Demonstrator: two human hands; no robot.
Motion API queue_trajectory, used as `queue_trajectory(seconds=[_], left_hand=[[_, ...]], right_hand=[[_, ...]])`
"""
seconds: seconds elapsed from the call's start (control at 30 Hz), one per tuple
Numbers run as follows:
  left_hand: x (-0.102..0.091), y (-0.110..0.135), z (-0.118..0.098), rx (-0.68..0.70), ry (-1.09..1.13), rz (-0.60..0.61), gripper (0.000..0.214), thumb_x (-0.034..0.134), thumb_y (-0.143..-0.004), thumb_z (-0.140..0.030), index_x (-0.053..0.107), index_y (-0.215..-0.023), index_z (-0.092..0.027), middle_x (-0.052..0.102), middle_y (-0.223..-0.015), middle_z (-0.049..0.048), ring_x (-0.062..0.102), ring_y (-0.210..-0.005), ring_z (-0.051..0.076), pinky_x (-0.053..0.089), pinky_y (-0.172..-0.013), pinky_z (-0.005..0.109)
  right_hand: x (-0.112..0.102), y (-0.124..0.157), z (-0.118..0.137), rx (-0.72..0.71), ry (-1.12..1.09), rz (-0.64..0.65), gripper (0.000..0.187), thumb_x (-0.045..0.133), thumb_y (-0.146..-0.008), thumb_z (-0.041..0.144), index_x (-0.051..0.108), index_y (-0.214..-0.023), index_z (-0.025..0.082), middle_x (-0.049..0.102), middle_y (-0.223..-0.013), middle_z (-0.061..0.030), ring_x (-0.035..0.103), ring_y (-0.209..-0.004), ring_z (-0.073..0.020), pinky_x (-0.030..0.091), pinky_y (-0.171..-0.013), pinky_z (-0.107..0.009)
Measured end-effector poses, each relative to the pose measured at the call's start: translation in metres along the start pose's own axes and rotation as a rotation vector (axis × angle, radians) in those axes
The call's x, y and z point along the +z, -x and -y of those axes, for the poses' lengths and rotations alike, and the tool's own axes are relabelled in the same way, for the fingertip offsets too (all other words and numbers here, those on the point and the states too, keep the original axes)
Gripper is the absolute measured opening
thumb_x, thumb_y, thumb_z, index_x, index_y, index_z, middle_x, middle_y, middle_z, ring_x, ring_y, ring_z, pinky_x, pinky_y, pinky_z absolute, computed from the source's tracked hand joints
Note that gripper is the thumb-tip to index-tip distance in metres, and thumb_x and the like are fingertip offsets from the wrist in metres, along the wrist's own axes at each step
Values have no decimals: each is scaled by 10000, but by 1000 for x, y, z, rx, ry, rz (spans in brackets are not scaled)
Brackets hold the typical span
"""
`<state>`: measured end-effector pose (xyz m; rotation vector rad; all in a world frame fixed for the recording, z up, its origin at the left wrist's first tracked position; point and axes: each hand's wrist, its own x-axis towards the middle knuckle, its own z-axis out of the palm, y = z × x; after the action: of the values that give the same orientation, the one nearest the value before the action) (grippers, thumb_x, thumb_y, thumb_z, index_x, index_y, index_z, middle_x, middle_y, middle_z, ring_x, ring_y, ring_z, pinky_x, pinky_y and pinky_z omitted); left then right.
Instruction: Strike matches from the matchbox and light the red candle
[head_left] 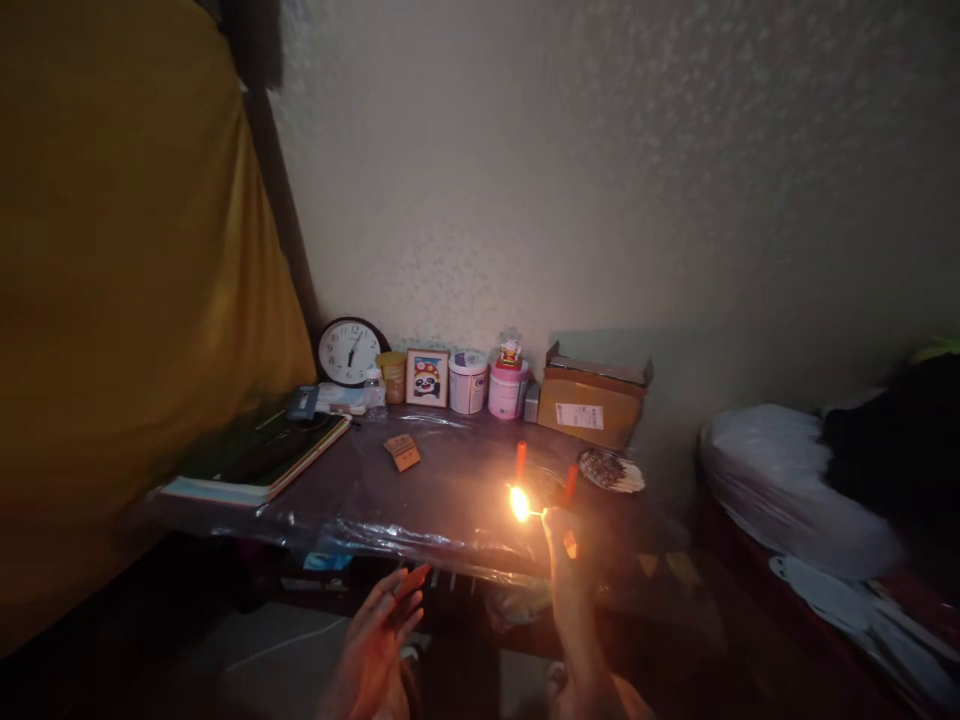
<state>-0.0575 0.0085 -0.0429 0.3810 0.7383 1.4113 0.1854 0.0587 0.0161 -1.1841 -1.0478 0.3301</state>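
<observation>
Flame (pixel 520 503): your brightest spot, below center, burnt out to yellow-white with a warm halo.
Right hand (pixel 562 550): lit orange beside it; glare costs you finger detail.
Left hand (pixel 375 625): dimmer, reddish, soft-edged at your bottom edge.
Cover (pixel 420 535): gives you white glints along its front.
Wall (pixel 465 180): dull grey, blotchy upper right.
Curtain (pixel 150 250): dim amber, darkening lower left.
Bag (pixel 772 480): blurred, stretched toward your right edge.

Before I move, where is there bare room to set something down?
The widest bare patch is the middle of the table, between the small brown card and the flame; a narrower one lies between card and notebook. Crowded: the back, from clock to cardboard box, and the right, around the candles, right hand and stick pile.
</observation>
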Motion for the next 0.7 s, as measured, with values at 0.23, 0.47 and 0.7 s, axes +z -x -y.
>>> queue_trajectory(seconds=[0.23,0.47,0.7], left_hand=[[-6,0,2,-15,14,25,295,709,-678,-354,701,-948,-234,696,-1088,60,636,-934,212,476,-886,364],[-9,-2,5,-42,41,39,244,662,-745,-286,695,-979,-227,697,-1086,56,629,-961,207,485,-874,347],[-12,-4,6,-26,-14,54,258,651,-752,-275,683,-1003,-223,661,-1162,66,608,-1019,234,479,-889,365]], right_hand=[[1,-5,5,59,-45,-16,239,580,-793,403,621,-880,184,650,-928,-60,603,-913,-204,492,-796,-331],[2,-10,7,40,-60,-47,227,598,-763,400,619,-798,177,648,-860,-54,604,-837,-186,484,-797,-334],[4,-15,7,39,-57,-76,237,615,-731,412,620,-737,175,653,-795,-53,615,-783,-185,493,-746,-336]])
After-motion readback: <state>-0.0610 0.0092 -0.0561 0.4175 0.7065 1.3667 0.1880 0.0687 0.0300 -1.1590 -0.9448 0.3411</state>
